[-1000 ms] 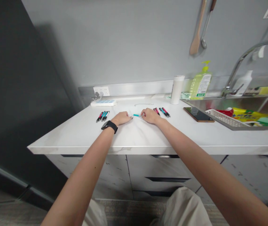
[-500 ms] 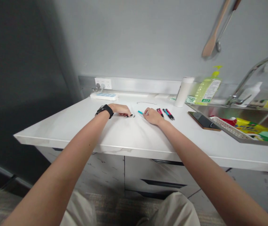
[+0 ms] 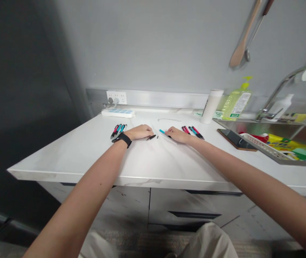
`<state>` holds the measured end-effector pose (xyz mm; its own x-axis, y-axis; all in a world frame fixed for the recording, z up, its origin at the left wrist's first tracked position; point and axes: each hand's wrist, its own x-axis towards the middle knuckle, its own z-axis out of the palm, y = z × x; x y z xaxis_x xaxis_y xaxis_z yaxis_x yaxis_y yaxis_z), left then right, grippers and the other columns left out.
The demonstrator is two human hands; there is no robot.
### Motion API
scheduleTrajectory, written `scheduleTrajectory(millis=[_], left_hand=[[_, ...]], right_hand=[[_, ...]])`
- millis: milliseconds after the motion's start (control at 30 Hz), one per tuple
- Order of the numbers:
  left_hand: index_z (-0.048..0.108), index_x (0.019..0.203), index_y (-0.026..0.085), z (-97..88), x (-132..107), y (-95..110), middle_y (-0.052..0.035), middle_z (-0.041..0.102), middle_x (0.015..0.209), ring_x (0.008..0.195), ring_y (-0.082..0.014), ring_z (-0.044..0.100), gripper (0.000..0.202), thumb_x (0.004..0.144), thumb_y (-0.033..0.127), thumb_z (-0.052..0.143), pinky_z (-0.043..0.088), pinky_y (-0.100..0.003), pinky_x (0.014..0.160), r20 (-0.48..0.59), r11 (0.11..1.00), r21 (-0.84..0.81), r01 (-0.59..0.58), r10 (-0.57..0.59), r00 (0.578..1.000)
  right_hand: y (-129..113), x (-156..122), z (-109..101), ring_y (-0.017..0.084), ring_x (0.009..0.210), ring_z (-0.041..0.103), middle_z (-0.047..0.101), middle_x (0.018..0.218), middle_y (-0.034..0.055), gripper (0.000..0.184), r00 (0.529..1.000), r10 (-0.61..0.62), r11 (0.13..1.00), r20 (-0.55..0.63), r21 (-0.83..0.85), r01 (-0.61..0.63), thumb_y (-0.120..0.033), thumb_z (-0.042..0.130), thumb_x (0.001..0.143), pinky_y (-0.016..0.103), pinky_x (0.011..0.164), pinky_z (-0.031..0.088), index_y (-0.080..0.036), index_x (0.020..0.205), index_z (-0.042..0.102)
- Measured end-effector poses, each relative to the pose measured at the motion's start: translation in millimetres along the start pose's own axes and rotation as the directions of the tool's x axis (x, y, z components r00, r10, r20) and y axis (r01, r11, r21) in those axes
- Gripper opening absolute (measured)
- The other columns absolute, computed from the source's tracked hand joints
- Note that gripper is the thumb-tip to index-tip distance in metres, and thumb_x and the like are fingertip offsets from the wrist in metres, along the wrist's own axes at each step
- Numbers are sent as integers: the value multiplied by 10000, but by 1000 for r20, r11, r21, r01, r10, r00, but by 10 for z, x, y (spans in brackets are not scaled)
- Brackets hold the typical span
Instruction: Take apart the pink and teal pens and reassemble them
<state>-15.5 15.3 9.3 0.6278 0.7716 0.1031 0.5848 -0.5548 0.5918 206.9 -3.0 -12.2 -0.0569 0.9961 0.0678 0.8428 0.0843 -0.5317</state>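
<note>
On the white countertop (image 3: 69,150), my left hand (image 3: 141,132) is closed, its fingertips on a slim black pen part (image 3: 151,137) lying at the surface. A tiny dark piece (image 3: 157,137) lies just right of it. My right hand (image 3: 178,134) pinches a pen piece with a teal end (image 3: 162,132), which points toward the left hand; its rear is partly covered by the fingers. Beside my left wrist, which wears a black watch (image 3: 123,138), lies a group of teal, pink and black pens (image 3: 119,129). More pink and teal pens (image 3: 195,132) lie beyond my right wrist.
A phone (image 3: 235,139) lies by the sink (image 3: 298,130), which holds a basket and colourful packets. Along the back stand a white cylinder (image 3: 212,106) and a green pump bottle (image 3: 236,102). A power strip (image 3: 118,113) sits back left. A thin wire-like line (image 3: 169,119) lies behind the hands.
My left hand has shifted slightly right and nearer, so the left pen group now shows beside the wrist. The view has tilted a little. My right hand keeps its pinch on the teal-ended piece.
</note>
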Motion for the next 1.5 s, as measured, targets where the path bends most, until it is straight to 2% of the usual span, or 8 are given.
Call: scheduleTrajectory(millis=[200,367,500,667,867,1033,1200,1500], left_hand=[[544,531,166,-2,30,-44,-4,476,502,476,-114,393,215,682,291,457,294,-265,501,-8,975,-221,36,-39,999],[539,582,144,-14,47,-54,21,418,493,427,-77,321,226,707,311,454,219,-240,448,27,937,-342,74,-68,997],[505,567,153,-20,32,-22,30,416,500,463,-78,331,307,742,405,519,243,-240,480,55,980,-190,53,-43,998],[543,596,152,-7,27,-34,26,484,575,557,-94,400,323,678,451,632,288,-238,543,123,1000,-1,-24,24,992],[534,570,158,-51,14,-9,36,380,485,484,-94,305,253,735,347,503,210,-272,502,147,999,-44,7,0,989],[352,474,184,-79,43,-52,19,325,489,493,-103,275,277,704,301,449,230,-287,520,132,984,-156,-84,106,986],[334,511,194,-77,68,-145,28,288,502,468,-94,224,249,713,317,410,182,-278,492,124,973,-230,-23,52,991],[347,473,187,-33,52,-60,21,347,471,500,-113,321,251,698,265,426,266,-287,545,81,994,-38,-99,101,992]], right_hand=[[49,66,-148,224,937,601,668,1065,91,247,970,-164,986,181,22,162,-394,535,844,293,798,419,-191,975,586],[14,-56,-149,235,931,597,645,1089,120,410,963,-185,977,197,-67,202,-452,449,883,306,780,411,-168,1171,513],[-65,-191,-145,240,917,603,648,1047,130,429,976,-155,977,156,-123,175,-478,353,925,315,779,407,-170,1190,491],[-46,-207,-76,250,1020,550,595,1081,138,329,952,-304,930,25,-210,302,-381,399,926,344,882,389,-154,1123,531],[-10,-177,-53,252,1046,501,559,1070,123,238,891,-454,858,-2,-270,436,-281,484,890,374,946,369,-164,1074,581],[0,-186,-49,248,1045,496,556,1068,118,221,836,-547,796,38,-286,534,-222,490,875,375,949,376,-169,1051,613],[59,-147,-5,252,1060,508,549,1085,125,213,855,-517,812,30,-297,502,-248,499,873,388,952,380,-179,1018,639],[-39,-234,-87,253,1061,517,558,1055,128,209,878,-479,839,6,-293,459,-245,498,879,390,975,374,-173,1000,653]])
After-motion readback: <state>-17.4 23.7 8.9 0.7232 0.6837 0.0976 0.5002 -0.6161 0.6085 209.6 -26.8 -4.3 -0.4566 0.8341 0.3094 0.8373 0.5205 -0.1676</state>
